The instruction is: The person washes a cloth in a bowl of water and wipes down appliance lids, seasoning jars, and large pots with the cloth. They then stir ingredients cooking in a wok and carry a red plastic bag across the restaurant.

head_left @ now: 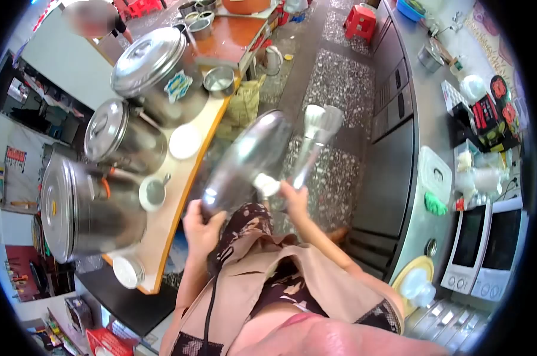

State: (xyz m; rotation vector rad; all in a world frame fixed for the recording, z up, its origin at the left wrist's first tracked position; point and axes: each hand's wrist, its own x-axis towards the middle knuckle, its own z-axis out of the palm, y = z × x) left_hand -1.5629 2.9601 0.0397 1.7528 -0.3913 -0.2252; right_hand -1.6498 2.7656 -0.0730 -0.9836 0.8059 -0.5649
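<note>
My left hand (203, 230) is closed on the near rim of a large, round, shiny metal piece (244, 154). It is tilted and smeared by motion, so I cannot tell whether it is a lid or a basin. Beside it, my right hand (294, 199) is closed around the lower end of a long-handled metal utensil (309, 155). The utensil's wide, pale head points away from me and is too blurred to name. Between the round metal piece and my right hand shows a small white object (267, 184); what it belongs to is unclear.
Left, a wood-edged counter (176, 228) bears big lidded steel pots (105, 204), a strainer (152, 193) and a small metal pot (219, 81). Right, a steel counter (408, 249) holds a plastic container (434, 175) and green gloves (436, 203). Red stools (361, 24) stand ahead; a person (93, 21) is far left.
</note>
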